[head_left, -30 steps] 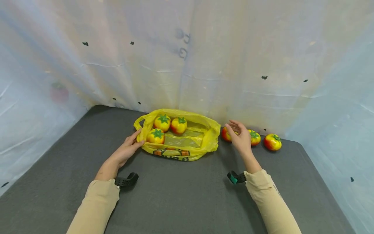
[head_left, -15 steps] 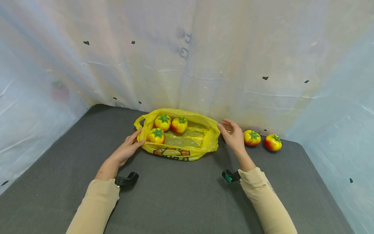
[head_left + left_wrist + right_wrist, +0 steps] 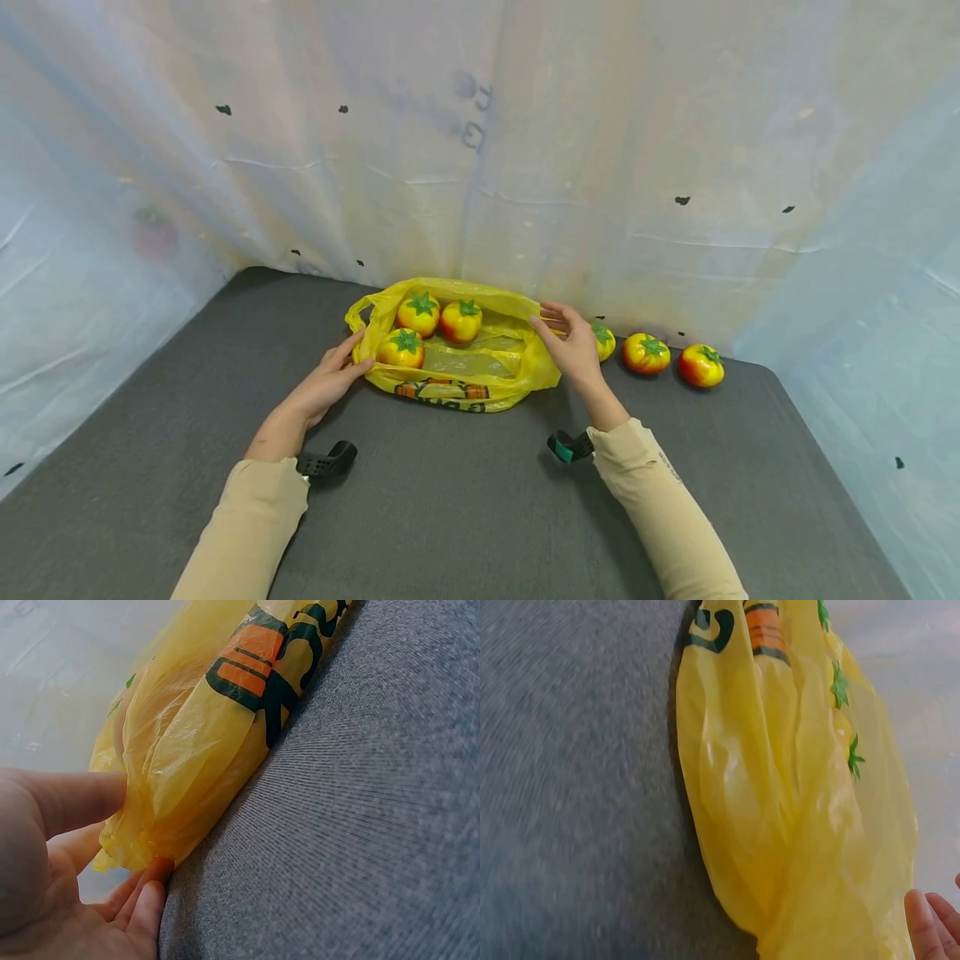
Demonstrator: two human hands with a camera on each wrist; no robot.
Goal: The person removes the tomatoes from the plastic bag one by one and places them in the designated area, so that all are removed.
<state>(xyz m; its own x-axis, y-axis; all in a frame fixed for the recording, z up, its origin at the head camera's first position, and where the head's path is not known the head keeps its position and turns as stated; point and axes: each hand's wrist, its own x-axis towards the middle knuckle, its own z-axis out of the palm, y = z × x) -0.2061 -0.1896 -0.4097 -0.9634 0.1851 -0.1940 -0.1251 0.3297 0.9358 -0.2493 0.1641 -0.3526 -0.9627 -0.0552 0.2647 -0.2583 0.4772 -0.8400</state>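
A yellow plastic bag [image 3: 536, 362] lies with its mouth spread wide, printed in orange and black along the front. Inside, toward its left end, are three yellow-and-red tomatoes [image 3: 401, 348] with green star-shaped leaves. My left hand [image 3: 330, 379] holds the bag's left end, the gathered plastic [image 3: 150, 817] between thumb and fingers in the left wrist view. Over the right end of the bag is my right hand [image 3: 572, 346], fingers loosely spread, fingertips right at the rim and nothing in its grasp. In the right wrist view only its fingertips [image 3: 926, 930] show, beside the bag.
Three more tomatoes stand in a row right of the bag: one partly hidden by the right hand [image 3: 603, 342], a middle one [image 3: 646, 354], and the far-right one [image 3: 701, 367]. A whitish plastic sheet [image 3: 570, 167] hangs behind the dark grey table [image 3: 450, 508].
My right hand has moved left from above the row of tomatoes to the bag's right end, uncovering more of the row. The left hand and the bag have stayed in place.
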